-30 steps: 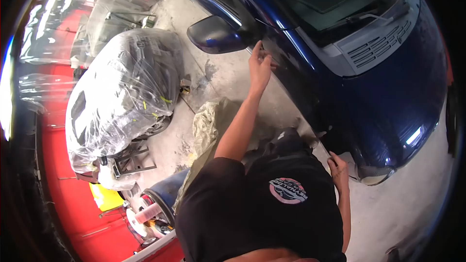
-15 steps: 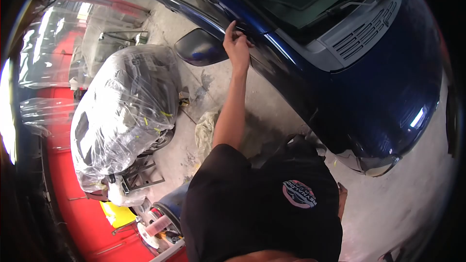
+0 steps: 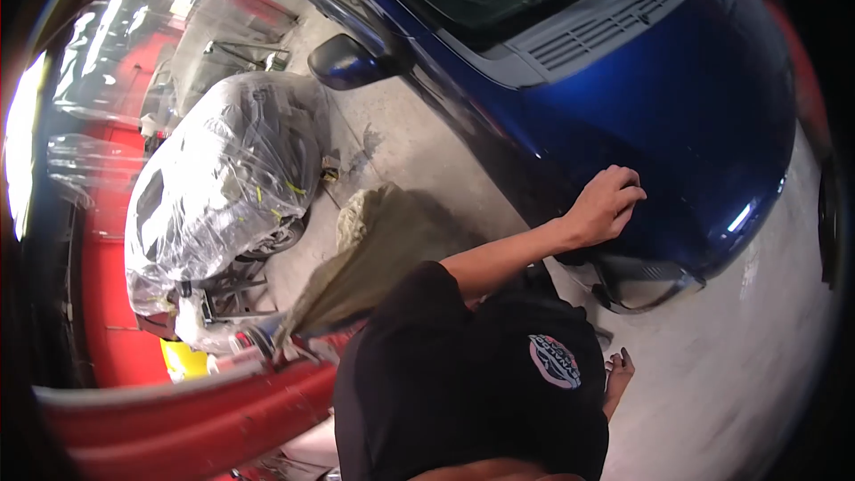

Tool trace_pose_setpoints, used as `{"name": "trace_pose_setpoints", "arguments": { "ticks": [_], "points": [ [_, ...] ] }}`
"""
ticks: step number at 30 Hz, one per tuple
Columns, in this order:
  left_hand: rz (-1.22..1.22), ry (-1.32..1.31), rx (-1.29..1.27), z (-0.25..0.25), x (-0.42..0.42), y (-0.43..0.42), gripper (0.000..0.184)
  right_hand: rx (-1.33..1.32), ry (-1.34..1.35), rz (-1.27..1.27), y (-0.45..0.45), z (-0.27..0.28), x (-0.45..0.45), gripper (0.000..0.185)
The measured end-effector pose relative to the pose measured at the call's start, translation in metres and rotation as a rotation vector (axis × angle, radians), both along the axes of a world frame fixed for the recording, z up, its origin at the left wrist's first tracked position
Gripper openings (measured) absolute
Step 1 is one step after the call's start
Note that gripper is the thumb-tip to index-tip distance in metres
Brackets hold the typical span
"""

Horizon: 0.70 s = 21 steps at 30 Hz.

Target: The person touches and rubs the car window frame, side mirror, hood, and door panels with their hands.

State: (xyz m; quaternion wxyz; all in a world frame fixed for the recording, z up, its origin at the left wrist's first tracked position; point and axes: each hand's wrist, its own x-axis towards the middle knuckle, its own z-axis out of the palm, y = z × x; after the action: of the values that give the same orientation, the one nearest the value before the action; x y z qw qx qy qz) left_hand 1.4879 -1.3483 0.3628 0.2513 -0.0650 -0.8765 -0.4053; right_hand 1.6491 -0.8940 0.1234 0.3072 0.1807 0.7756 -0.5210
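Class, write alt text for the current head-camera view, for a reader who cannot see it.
A person's left hand, fingers bent, is at a dark blue car hood, contact unclear. The right hand is beside their black shirt; a plastic-draped shape stands at left.

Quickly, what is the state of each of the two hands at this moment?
Left hand: partly open, fingers curled over the blue hood, nothing visible held; contact unclear.
Right hand: partly open, nothing visible held.

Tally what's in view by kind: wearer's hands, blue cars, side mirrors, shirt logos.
Left hand and right hand: 2
Blue car: 1
Side mirror: 1
Shirt logo: 1
Total: 5
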Motion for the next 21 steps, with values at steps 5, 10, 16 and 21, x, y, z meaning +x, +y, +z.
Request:
{"name": "trace_pose_setpoints", "arguments": {
  "ticks": [5, 10, 16, 21],
  "points": [
    [0.227, -0.191, -0.404, -0.008, -0.01, 0.123, 0.049, 0.047, -0.045, -0.039, 0.18, -0.026, 0.026, 0.048],
    [0.471, -0.543, -0.497, -0.041, -0.015, 0.171, 0.061, 0.116, -0.213, 0.005, 0.371, -0.041, 0.057, 0.043],
    [0.581, -0.555, -0.627, -0.064, -0.017, 0.21, 0.06, 0.128, -0.099, -0.132, 0.442, -0.051, -0.008, 0.026],
    [0.634, -0.495, -0.515, -0.071, -0.061, 0.275, 0.052, 0.198, 0.293, 0.304, 0.437, -0.098, -0.138, 0.038]
  ]
}}
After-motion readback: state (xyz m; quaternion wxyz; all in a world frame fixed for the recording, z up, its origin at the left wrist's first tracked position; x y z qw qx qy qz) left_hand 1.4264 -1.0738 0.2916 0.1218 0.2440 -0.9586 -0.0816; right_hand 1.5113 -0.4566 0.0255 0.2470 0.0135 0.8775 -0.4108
